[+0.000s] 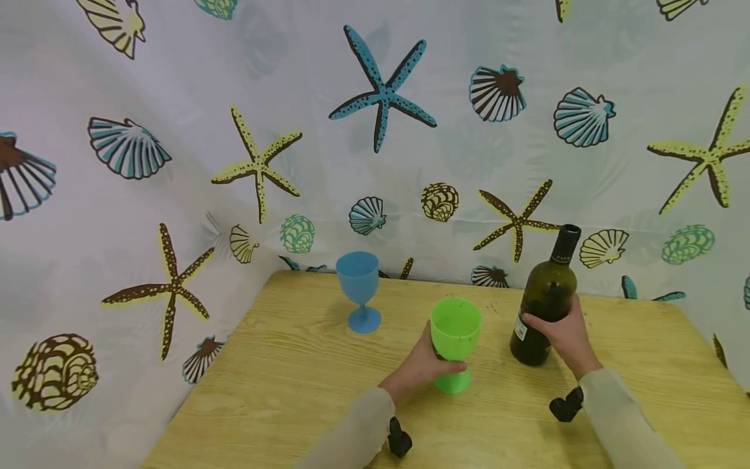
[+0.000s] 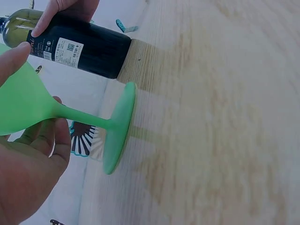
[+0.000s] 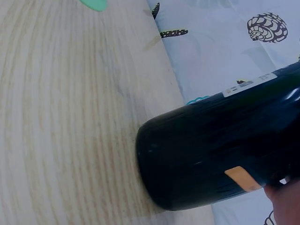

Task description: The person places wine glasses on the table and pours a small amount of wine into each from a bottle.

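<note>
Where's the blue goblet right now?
In the head view, the blue goblet stands near the back edge of the table, left of and behind the green goblet.

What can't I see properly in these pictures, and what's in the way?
Head view: fingers of the right hand, except its thumb, hidden by the bottle.
Head view: the inside bottom of the green cup, hidden by its near wall.
Left wrist view: the cup's rim and bottle's mouth, cut off by the left edge.
Left wrist view: the white label's smallest print, too tiny.
</note>
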Tool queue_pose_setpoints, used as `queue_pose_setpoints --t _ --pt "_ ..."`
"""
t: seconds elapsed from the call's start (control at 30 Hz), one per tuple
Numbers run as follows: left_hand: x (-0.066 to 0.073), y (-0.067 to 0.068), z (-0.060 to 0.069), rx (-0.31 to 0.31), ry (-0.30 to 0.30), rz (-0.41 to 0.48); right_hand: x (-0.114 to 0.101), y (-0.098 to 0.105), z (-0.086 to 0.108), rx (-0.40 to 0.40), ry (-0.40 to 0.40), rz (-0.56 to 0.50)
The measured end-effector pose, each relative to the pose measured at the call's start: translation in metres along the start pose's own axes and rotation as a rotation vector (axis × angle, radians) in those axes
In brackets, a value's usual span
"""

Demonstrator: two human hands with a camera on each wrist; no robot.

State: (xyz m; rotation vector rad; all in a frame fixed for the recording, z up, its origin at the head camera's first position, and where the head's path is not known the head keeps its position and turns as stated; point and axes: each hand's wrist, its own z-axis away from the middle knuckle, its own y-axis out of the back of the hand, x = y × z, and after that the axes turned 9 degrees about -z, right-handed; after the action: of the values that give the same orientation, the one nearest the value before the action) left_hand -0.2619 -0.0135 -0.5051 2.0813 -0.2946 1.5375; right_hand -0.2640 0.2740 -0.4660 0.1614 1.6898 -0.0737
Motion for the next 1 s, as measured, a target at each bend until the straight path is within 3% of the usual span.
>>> queue_pose_setpoints --t 0.6,1.0 --pt "-0.003 -0.003 -0.001 0.000 -0.010 0.036 0.013 -0.003 -0.003 0.013 0.034 0.141" --pt "0.000 -0.005 -0.005 -0.006 -0.004 -0.003 0.014 -0.005 0.002 0.050 0.107 0.101"
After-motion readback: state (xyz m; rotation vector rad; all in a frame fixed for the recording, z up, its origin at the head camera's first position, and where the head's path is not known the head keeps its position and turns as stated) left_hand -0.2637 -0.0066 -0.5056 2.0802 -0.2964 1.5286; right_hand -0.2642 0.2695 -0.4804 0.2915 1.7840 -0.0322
